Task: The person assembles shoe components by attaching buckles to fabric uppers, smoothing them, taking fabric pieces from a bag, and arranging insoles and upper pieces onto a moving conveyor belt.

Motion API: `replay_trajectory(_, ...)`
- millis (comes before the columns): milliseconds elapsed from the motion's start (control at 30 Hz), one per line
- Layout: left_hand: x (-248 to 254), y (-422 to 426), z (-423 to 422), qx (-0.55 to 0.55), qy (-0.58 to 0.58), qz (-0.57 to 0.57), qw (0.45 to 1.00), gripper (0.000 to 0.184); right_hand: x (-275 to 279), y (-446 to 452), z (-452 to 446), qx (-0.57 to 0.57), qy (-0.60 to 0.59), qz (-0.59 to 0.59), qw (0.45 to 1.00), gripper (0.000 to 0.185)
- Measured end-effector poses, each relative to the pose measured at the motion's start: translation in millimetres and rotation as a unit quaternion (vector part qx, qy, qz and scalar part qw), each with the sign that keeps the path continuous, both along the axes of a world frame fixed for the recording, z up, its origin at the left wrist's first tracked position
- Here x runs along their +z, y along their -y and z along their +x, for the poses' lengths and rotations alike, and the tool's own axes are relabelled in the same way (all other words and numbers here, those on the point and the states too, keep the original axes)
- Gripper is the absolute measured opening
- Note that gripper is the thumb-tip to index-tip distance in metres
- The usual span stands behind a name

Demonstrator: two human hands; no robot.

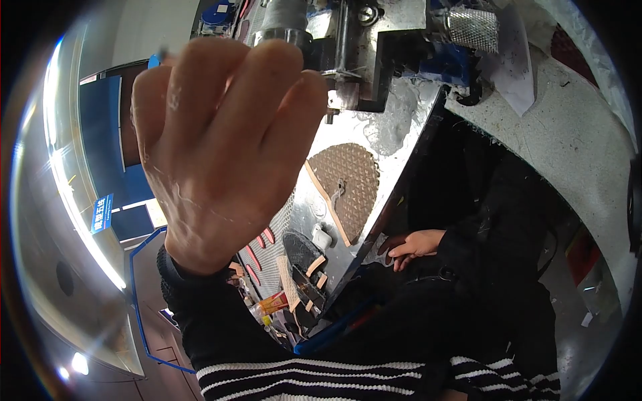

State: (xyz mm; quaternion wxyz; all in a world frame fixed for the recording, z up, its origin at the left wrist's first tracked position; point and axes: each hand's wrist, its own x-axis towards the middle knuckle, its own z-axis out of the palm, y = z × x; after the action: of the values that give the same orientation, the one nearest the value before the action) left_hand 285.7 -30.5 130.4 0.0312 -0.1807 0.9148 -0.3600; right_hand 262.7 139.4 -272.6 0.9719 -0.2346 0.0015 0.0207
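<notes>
My left hand (224,150) is raised close to the camera and looks large, its back towards me. The fingers are bent; their tips are hidden, and what they hold, if anything, cannot be seen. Behind it is a metal machine (341,40) with a knurled cylinder (471,30). My right hand (421,246) hangs low by the worktop edge, fingers loosely stretched and slightly apart. On the bright metal worktop (401,174) lies a brown, textured, rounded piece (348,187) with a tan strip along one edge. A small pale lump (322,236) sits near it.
Dark and beige cut pieces (301,250) lie along the worktop, with several red strips (253,257) on a ribbed grey surface. An orange-and-yellow packet (271,304) is near my left sleeve. A pale, dusty surface (568,123) extends at the right. The view is tilted, with ceiling lights (80,220) at the left.
</notes>
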Motion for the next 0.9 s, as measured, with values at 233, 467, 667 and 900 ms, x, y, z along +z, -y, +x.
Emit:
replay_trajectory(233, 9.7, -17.3, 4.0, 0.066, -0.037, -0.011, 0.997, 0.025, 5.7, 3.3, -0.1, 0.009, -0.009, -0.013, 1.000, 0.039)
replay_trajectory(467, 13.9, -20.3, 19.3, 0.024, -0.064, -0.001, 0.998, 0.026, 4.6, 2.8, 1.8, 0.007, -0.006, -0.004, 1.000, 0.040)
replay_trajectory(667, -3.1, -8.0, 15.6, 0.011, -0.034, 0.001, 0.999, 0.034, -2.7, -0.9, 4.8, 0.010, -0.013, -0.001, 1.000, 0.039)
replay_trajectory(900, -6.4, -0.9, 18.2, -0.005, 0.002, -0.048, 0.999, 0.036, 1.7, 1.5, 1.8, 0.006, -0.013, -0.001, 1.000, 0.039)
